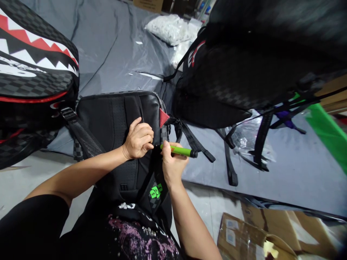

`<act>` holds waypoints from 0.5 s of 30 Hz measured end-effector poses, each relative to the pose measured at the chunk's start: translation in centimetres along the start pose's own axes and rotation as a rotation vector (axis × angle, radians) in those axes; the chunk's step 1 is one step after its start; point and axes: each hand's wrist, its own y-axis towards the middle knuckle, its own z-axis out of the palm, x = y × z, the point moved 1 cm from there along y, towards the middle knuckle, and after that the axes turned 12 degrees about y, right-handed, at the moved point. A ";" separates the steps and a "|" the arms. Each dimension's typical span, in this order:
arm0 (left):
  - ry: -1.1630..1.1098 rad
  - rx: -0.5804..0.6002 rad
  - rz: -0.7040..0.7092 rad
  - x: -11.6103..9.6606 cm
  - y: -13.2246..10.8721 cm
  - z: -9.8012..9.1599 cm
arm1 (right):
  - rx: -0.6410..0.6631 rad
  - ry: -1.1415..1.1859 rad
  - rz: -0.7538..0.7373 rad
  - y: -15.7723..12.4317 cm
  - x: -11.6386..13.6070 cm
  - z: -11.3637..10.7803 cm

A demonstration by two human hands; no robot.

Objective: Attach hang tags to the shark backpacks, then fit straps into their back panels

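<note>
A black backpack (pixel 103 112) lies on the grey-covered table with its padded back panel and straps facing up. Its side edge carries a checkered pattern and a red triangle (pixel 163 118). My right hand (pixel 173 162) grips a green marker pen (pixel 179 150), whose dark end points right and whose other end points at the backpack's edge. Close to that end, my left hand (pixel 139 140) lies on the back panel with its fingers curled and thumb pressed in. Whatever sits between those fingertips is too small to make out. A green-printed patch (pixel 155 191) shows on the lower strap.
To the left stands a checkered backpack with a shark-teeth print (pixel 35 57). Another dark backpack (pixel 230 72) stands at the right, its straps trailing over the table (pixel 292 159). White plastic bags (pixel 172 29) lie at the back. Cardboard boxes (pixel 244 234) are on the floor, lower right.
</note>
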 end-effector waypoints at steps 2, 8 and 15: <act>-0.002 0.000 0.000 0.0 0.0 0.0 | 0.015 0.014 0.002 -0.1 0.0 0.1; 0.017 0.010 -0.004 0.0 -0.1 0.0 | 0.009 0.006 0.000 0.0 0.1 0.2; 0.032 0.006 -0.003 0.0 0.0 -0.1 | 0.079 -0.058 -0.017 0.7 0.2 0.1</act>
